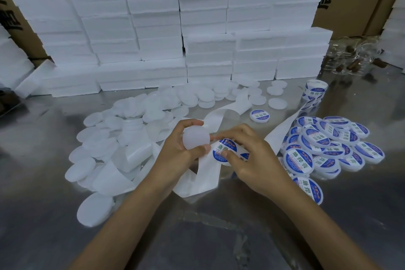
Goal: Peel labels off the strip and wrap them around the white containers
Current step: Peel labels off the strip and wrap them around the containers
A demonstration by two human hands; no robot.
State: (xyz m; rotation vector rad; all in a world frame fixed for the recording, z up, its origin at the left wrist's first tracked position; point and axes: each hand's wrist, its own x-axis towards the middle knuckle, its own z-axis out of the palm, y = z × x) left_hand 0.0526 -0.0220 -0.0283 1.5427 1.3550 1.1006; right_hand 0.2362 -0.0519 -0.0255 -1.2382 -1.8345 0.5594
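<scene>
A wall of stacked white foam boxes [153,35] stands along the back of a shiny metal desk [208,237]. Plain round white plastic containers [94,144] lie scattered to the left; a heap of containers already bearing blue-and-white labels [324,144] sits to the right. A long white backing strip [210,173] curls across the middle, running to a label roll [314,91] at the far right. The left hand [175,155] grips one plain white container [195,139]. The right hand [252,158] pinches a round blue-and-white label [223,151] on the strip, just beside that container.
</scene>
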